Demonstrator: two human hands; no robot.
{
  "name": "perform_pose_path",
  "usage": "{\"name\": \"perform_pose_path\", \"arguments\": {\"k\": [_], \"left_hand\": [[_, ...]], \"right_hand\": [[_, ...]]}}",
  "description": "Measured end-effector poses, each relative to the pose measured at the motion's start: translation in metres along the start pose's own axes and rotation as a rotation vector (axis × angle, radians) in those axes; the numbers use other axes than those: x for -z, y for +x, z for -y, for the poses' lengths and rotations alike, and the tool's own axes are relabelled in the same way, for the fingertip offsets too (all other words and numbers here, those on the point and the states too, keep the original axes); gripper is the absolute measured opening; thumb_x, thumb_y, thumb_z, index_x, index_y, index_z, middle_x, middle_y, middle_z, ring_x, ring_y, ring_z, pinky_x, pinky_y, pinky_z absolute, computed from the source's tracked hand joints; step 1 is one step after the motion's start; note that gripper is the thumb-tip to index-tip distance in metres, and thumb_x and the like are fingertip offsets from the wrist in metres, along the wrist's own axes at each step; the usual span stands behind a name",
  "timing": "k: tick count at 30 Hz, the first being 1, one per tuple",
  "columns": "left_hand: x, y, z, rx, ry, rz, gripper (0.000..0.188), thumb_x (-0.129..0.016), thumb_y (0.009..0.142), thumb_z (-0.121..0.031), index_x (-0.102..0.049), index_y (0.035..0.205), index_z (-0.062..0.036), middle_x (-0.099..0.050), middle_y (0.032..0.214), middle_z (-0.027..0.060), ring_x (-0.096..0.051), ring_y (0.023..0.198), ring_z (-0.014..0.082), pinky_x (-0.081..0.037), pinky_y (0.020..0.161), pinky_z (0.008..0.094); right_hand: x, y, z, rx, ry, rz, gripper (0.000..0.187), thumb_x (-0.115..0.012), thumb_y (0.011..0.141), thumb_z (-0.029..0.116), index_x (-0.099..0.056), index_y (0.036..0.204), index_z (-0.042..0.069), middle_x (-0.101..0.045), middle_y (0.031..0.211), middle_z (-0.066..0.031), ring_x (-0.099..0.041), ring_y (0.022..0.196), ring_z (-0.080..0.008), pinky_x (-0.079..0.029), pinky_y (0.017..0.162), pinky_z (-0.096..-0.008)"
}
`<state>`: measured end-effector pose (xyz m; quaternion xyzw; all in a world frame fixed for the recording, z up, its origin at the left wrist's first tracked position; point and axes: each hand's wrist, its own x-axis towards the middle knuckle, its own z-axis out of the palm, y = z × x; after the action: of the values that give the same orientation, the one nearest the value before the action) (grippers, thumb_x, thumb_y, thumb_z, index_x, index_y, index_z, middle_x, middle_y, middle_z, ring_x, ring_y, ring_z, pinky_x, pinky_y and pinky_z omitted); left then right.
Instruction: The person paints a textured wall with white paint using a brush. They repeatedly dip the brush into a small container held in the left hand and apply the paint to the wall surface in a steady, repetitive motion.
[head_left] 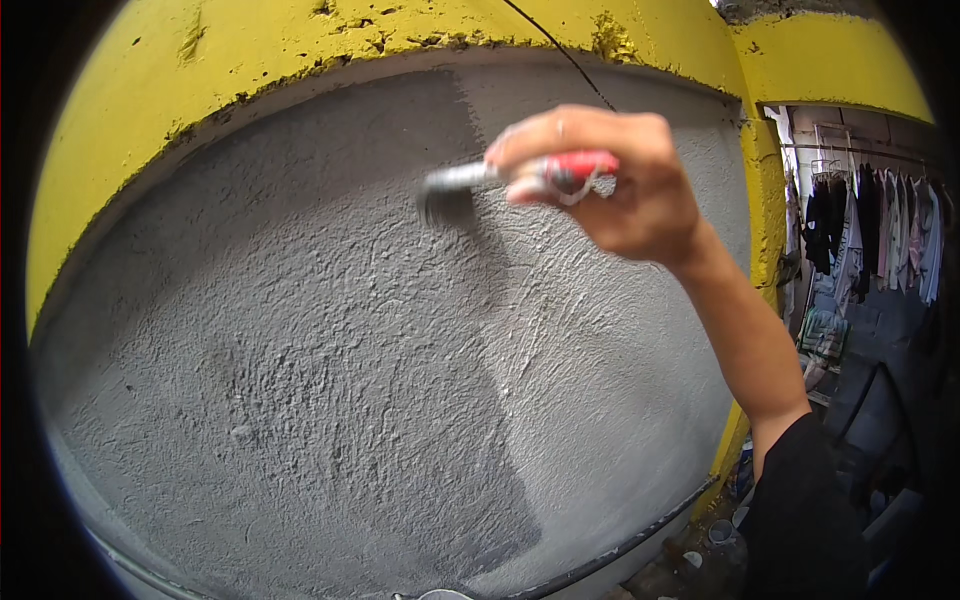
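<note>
My right hand is closed around the red handle of a paintbrush, slightly blurred by motion. Its dark bristles point down at the upper middle of a rough grey plastered wall; whether they touch it I cannot tell. Darker grey covers the wall's left part. On the right the surface is paler, and the border between the two tones runs down from beneath the brush. My left hand is out of the picture.
Chipped yellow beams frame the wall above and at the right. A dark pipe runs along its foot, beside a pale rim. Through an opening at the right, clothes hang on a rail. A thin black cable crosses the top.
</note>
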<state>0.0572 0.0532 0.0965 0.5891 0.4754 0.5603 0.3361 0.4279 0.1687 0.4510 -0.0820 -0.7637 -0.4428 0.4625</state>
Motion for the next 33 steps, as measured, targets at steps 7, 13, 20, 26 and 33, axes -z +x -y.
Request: {"name": "perform_pose_path", "arguments": {"k": [7,13,20,26,33], "left_hand": [[-0.001,-0.003,-0.008,0.007,-0.014,-0.026,0.086,-0.096,0.063,-0.017,-0.054,0.136,0.0007,-0.062,0.129,0.0166,-0.060,0.119,0.0293,-0.046,0.106,0.0437],[-0.003,-0.004,-0.016,0.061,0.009,-0.014,0.085,-0.096,0.063,-0.018,-0.055,0.135,0.0004,-0.063,0.127,0.0162,-0.061,0.117,0.0296,-0.047,0.105,0.0437],[-0.004,-0.005,-0.012,0.082,-0.037,0.014,0.087,-0.097,0.063,-0.023,-0.055,0.136,-0.0004,-0.063,0.129,0.0160,-0.060,0.118,0.0300,-0.047,0.105,0.0438],[-0.004,-0.007,-0.012,0.066,0.047,0.008,0.087,-0.097,0.063,-0.022,-0.055,0.136,-0.0007,-0.061,0.130,0.0158,-0.059,0.121,0.0299,-0.046,0.107,0.0440],[-0.002,-0.006,0.001,-0.096,0.090,0.007,0.085,-0.096,0.062,-0.016,-0.056,0.134,-0.0001,-0.062,0.128,0.0158,-0.060,0.118,0.0299,-0.047,0.105,0.0432]], "right_hand": [[-0.005,-0.022,0.011,0.003,0.033,-0.033,0.020,-0.080,0.083,0.007,-0.077,0.102,0.007,-0.077,0.099,-0.0114,-0.075,0.086,-0.0225,-0.063,0.069,-0.0307],[-0.007,-0.076,0.076,-0.217,0.174,0.199,0.030,-0.083,0.082,0.024,-0.077,0.102,0.002,-0.076,0.091,-0.0134,-0.075,0.080,-0.0242,-0.061,0.067,-0.0340],[0.001,-0.060,0.064,-0.095,0.038,0.026,0.029,-0.085,0.077,0.012,-0.075,0.101,-0.001,-0.073,0.090,-0.0124,-0.071,0.077,-0.0241,-0.057,0.063,-0.0326],[-0.012,-0.097,0.092,-0.245,0.229,0.189,0.027,-0.085,0.076,0.012,-0.075,0.098,0.000,-0.073,0.090,-0.0118,-0.070,0.075,-0.0246,-0.056,0.063,-0.0340],[0.000,-0.085,0.094,-0.318,0.376,0.247,0.027,-0.084,0.076,0.008,-0.076,0.101,-0.001,-0.076,0.093,-0.0144,-0.071,0.075,-0.0244,-0.057,0.064,-0.0340]]}}
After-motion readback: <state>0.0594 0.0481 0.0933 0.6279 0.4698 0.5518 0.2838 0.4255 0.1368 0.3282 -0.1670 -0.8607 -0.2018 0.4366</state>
